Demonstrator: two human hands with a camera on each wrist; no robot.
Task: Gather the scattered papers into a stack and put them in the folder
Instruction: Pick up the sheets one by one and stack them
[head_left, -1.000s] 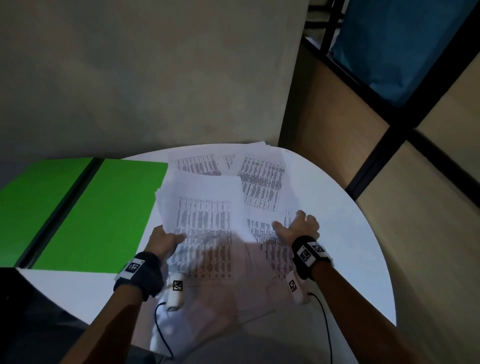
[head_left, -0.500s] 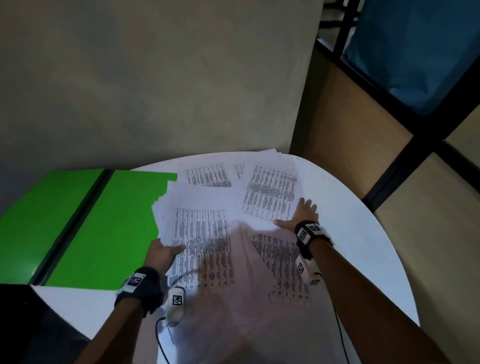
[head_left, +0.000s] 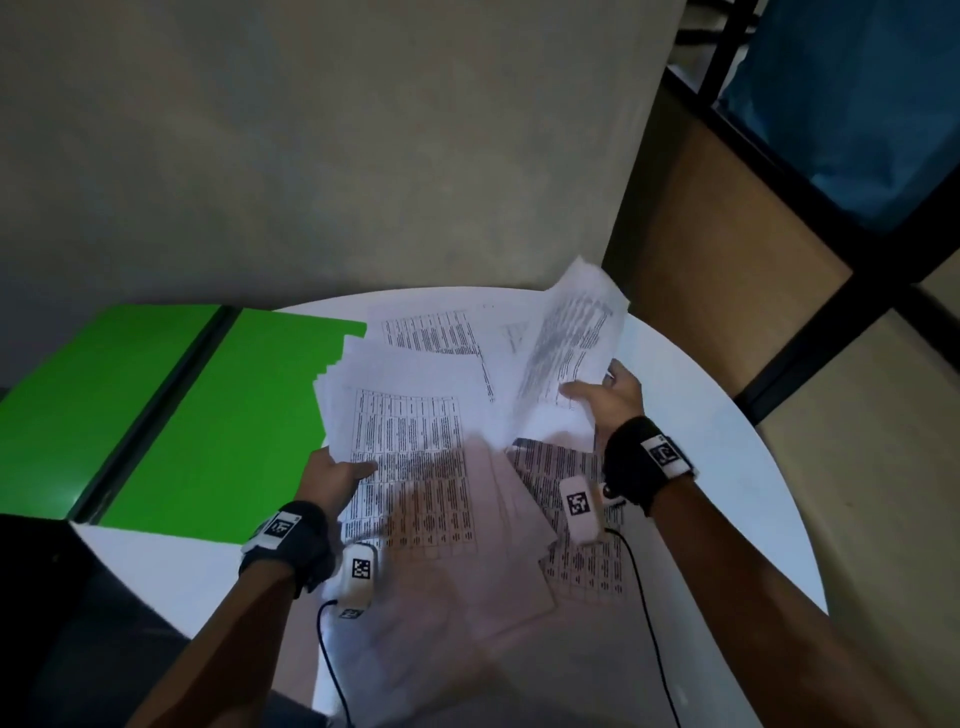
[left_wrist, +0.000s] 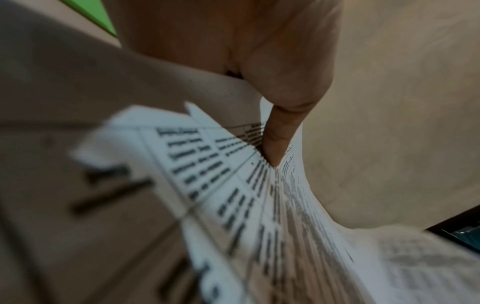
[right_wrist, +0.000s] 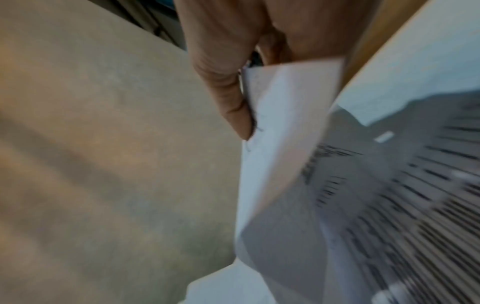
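Observation:
Printed white papers lie fanned over a round white table (head_left: 727, 467). My left hand (head_left: 332, 475) pinches the near left edge of a gathered bundle of sheets (head_left: 410, 415); in the left wrist view its thumb (left_wrist: 278, 135) presses on the top printed page (left_wrist: 233, 185). My right hand (head_left: 608, 397) pinches one sheet (head_left: 571, 338) by its lower edge and holds it lifted and tilted above the table; the right wrist view shows the thumb (right_wrist: 233, 102) against that sheet (right_wrist: 285, 133). The open green folder (head_left: 208, 415) lies flat at the left.
More printed sheets (head_left: 576, 519) lie under my right wrist and at the far side (head_left: 431, 332). A grey wall stands behind the table. A wooden partition (head_left: 727, 234) with black framing rises at the right. Black cables (head_left: 644, 597) trail from both wrist cameras.
My right hand slid forward from the near sheets to the far right one, took hold of it and lifted it off the table. My left hand kept its hold on the bundle.

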